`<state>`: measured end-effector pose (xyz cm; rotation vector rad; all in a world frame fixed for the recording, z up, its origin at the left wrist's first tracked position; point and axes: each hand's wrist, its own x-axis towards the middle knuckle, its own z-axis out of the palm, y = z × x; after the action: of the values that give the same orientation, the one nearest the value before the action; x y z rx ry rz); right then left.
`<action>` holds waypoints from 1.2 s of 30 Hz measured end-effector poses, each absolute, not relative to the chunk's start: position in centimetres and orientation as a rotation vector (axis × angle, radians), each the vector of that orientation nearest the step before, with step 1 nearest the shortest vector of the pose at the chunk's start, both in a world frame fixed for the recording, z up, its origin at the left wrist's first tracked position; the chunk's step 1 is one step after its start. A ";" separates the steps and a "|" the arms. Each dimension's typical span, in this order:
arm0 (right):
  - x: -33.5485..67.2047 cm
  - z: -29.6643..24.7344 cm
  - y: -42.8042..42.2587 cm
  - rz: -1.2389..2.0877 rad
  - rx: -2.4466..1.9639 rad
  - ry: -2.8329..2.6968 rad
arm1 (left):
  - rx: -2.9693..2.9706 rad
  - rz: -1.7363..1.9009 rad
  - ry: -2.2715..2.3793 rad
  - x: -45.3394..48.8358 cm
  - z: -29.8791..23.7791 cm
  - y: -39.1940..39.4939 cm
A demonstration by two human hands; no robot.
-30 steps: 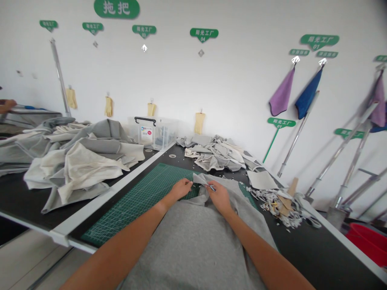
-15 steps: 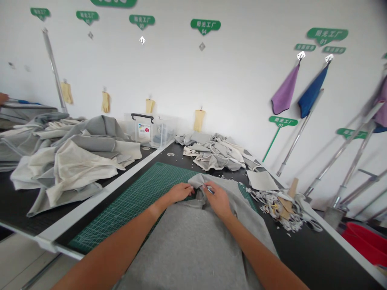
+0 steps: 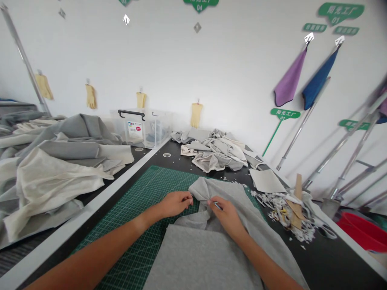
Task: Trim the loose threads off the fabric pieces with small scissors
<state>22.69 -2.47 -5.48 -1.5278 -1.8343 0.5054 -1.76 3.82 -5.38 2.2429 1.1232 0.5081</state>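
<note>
A large piece of grey fabric point(image 3: 205, 251) lies in front of me, partly over a green cutting mat point(image 3: 127, 237), with a bunched fold at its far part. My left hand point(image 3: 178, 204) is closed in a pinch just left of that fold; whatever its fingertips hold is too small to make out. On the fold itself rests my right hand point(image 3: 226, 215), its fingers closed around a small slim tool point(image 3: 217, 206) with a shiny bluish end. Most of the tool is hidden by the fingers, and the fingertips touch the fabric.
Piles of grey and white fabric lie left point(image 3: 60, 169) and at the back point(image 3: 214, 149). A clear plastic box point(image 3: 136, 127) stands behind. Scraps point(image 3: 281, 211), a cardboard strip point(image 3: 298, 201) and a pale square piece point(image 3: 266, 181) lie right. A red bucket point(image 3: 363, 231) stands beyond the table edge.
My left hand has moved slightly left and down, away from the fold and my right hand. The fold now lies looser and more spread. The view has tilted down a little.
</note>
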 end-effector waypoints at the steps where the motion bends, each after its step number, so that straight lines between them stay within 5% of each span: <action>1: 22.6 -5.5 -2.3 0.525 -1.522 -1.827 | 2.283 0.539 1.138 -1.8 -5.5 3.7; 29: 24.7 -4.9 -0.3 0.992 -1.337 -1.867 | 2.461 0.614 1.411 -1.0 -6.9 3.7; 36: 26.3 -4.9 -0.6 0.879 -1.336 -2.054 | 2.499 0.513 1.535 0.1 -6.4 3.2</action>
<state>26.33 -0.56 -4.94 -1.3357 -2.0540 0.8789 0.15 3.17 -6.42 2.4987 1.5347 0.5125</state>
